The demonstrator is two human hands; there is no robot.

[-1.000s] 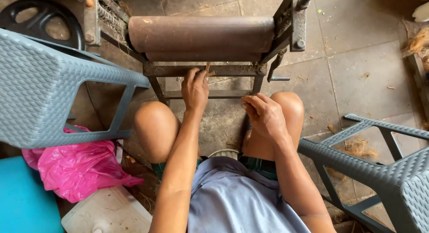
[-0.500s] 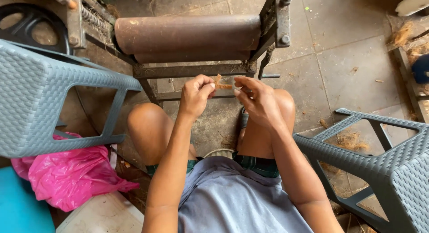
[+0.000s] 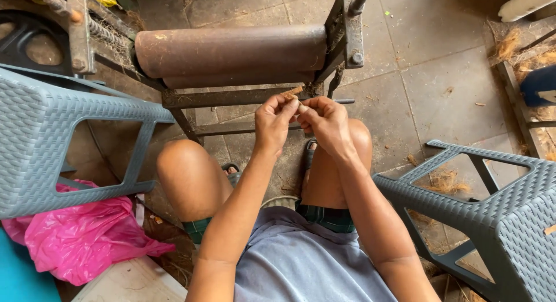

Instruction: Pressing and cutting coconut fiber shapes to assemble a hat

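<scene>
My left hand [image 3: 273,121] and my right hand [image 3: 325,122] meet in front of my knees, fingertips pinched together on a small tan strip of fibre [image 3: 292,93]. The strip pokes up between the two thumbs, just below the frame of a rusty roller machine [image 3: 231,50]. Two brown steel rollers lie one above the other in that dark metal frame, straight ahead of me. I sit low, knees apart, with the hands held a little above them.
A grey woven-pattern plastic stool [image 3: 52,142] stands at my left, another [image 3: 492,215] at my right. A pink plastic bag [image 3: 81,238] lies under the left stool. Loose brown fibre [image 3: 446,180] is scattered on the concrete floor, with more at the far right.
My left hand has come off the machine's lower bar and my right hand off my knee. Both rose and came together on the fibre strip.
</scene>
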